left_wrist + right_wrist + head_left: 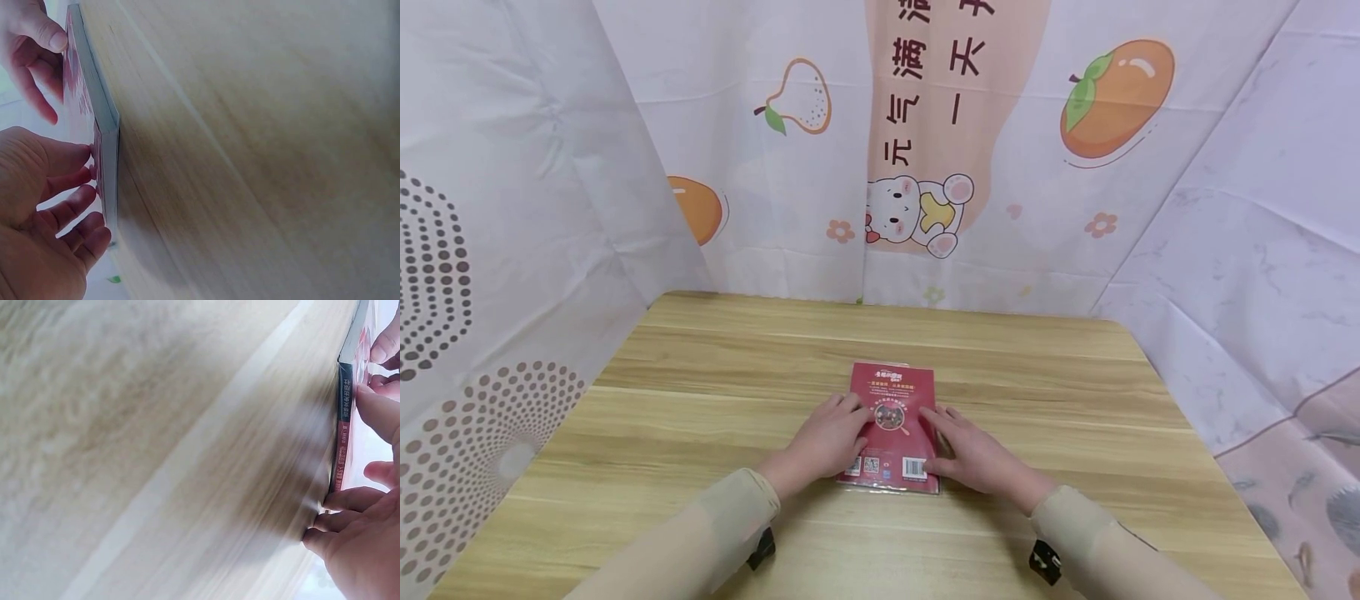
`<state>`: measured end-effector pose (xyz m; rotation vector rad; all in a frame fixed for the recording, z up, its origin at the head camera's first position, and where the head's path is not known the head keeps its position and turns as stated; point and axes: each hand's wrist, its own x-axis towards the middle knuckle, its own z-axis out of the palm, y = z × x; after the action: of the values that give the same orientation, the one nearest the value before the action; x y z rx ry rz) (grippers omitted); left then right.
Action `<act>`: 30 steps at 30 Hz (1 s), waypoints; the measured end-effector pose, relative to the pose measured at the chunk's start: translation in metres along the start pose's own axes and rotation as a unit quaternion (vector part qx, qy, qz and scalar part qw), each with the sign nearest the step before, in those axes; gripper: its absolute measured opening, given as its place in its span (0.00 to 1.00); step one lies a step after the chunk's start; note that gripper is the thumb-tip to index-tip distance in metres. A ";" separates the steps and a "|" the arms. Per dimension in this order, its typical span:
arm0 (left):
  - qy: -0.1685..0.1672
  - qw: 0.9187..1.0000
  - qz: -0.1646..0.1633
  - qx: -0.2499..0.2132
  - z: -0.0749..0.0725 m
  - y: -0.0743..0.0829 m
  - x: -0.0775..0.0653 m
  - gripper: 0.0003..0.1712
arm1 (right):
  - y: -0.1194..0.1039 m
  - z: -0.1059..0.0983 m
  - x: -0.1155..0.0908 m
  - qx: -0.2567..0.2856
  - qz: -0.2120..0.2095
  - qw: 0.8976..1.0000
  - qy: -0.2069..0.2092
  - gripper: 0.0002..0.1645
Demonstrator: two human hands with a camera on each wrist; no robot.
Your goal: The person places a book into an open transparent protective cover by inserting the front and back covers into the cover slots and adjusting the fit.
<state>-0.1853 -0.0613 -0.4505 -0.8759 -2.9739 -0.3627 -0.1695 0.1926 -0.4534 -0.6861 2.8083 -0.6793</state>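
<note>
A red book (891, 442) lies back cover up on the wooden table, its barcode and QR codes towards the near edge. My left hand (823, 439) rests on its left side, fingertips on the cover. In the left wrist view, the pale page edges (109, 156) show beneath those fingertips. On the other side, my right hand (973, 454) has its thumb on the cover near the barcode. The right wrist view shows the dark and red spine (342, 425), with several right fingertips (337, 499) against its far end and the tabletop.
The wood-grain table (700, 400) extends around the book on all sides. Behind it hangs a white curtain (737, 208) printed with fruit, a cartoon bear and Chinese characters. More patterned cloth hangs at left and right. Dark wrist devices (1045, 562) sit under both sleeves.
</note>
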 end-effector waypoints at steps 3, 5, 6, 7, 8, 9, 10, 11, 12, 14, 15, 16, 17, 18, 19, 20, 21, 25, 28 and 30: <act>-0.002 1.000 0.003 0.002 -0.001 0.001 0.000 0.22 | 0.000 0.000 -0.001 0.015 0.002 1.000 0.003 0.47; -0.003 1.000 0.005 0.002 -0.001 0.001 0.000 0.22 | -0.001 -0.001 -0.002 0.029 0.010 1.000 0.003 0.46; -0.003 1.000 0.006 0.002 -0.001 0.002 0.001 0.22 | -0.001 -0.001 -0.002 0.037 0.015 0.999 0.005 0.46; -0.004 1.000 0.007 0.001 -0.002 0.002 0.001 0.22 | -0.001 -0.001 -0.002 0.044 0.020 0.999 0.005 0.45; -0.004 1.000 0.008 0.001 -0.002 0.002 0.001 0.22 | -0.001 -0.001 -0.003 0.052 0.027 0.998 0.005 0.45; -0.004 1.000 0.009 0.001 -0.001 0.002 0.001 0.22 | 0.000 -0.001 -0.003 0.060 0.035 0.998 0.003 0.45; -0.005 1.000 0.009 0.000 -0.001 0.002 0.002 0.22 | 0.000 -0.001 -0.003 0.067 0.040 0.997 0.003 0.45; -0.005 1.000 0.009 0.001 -0.001 0.002 0.002 0.22 | 0.000 -0.001 -0.003 0.076 0.043 0.996 0.004 0.45; -0.005 1.000 0.009 0.001 0.000 0.002 0.003 0.21 | 0.000 -0.001 -0.003 0.086 0.045 0.995 0.004 0.45; -0.004 1.000 0.009 0.004 0.002 0.002 0.003 0.22 | 0.000 -0.002 -0.003 0.106 0.052 0.993 0.003 0.45; -0.004 1.000 0.009 0.005 0.002 0.002 0.004 0.22 | 0.000 -0.002 -0.003 0.118 0.054 0.991 0.003 0.45; -0.004 1.000 0.008 0.006 0.003 0.002 0.004 0.22 | -0.001 -0.003 -0.003 0.129 0.056 0.990 0.003 0.46; -0.004 1.000 0.008 0.007 0.003 0.002 0.004 0.22 | -0.001 -0.004 -0.003 0.141 0.058 0.988 0.002 0.46; -0.004 1.000 0.008 0.007 0.004 0.002 0.004 0.22 | -0.001 -0.004 -0.003 0.152 0.063 0.986 0.001 0.46; -0.005 1.000 0.008 0.007 0.004 0.002 0.004 0.22 | -0.001 -0.005 -0.003 0.162 0.066 0.985 0.000 0.46; -0.006 1.000 0.007 0.008 0.004 0.002 0.004 0.22 | -0.001 -0.006 -0.003 0.170 0.068 0.983 -0.002 0.46; -0.006 1.000 0.006 0.007 0.003 0.003 0.004 0.22 | -0.001 -0.006 -0.003 0.178 0.070 0.982 -0.003 0.46; -0.011 1.000 0.003 0.004 0.002 0.004 0.005 0.22 | -0.002 -0.009 -0.004 0.198 0.070 0.978 -0.007 0.47; -0.018 1.000 -0.003 -0.004 0.001 0.004 0.005 0.23 | -0.003 -0.012 -0.004 0.204 0.065 0.977 -0.006 0.47; -0.022 1.000 -0.006 -0.013 0.000 0.003 0.005 0.23 | -0.005 -0.014 -0.003 0.210 0.061 0.976 -0.003 0.47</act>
<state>-0.1881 -0.0557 -0.4493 -0.8806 -3.0221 -0.3883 -0.1682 0.1959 -0.4391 -0.4302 2.5459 -1.1904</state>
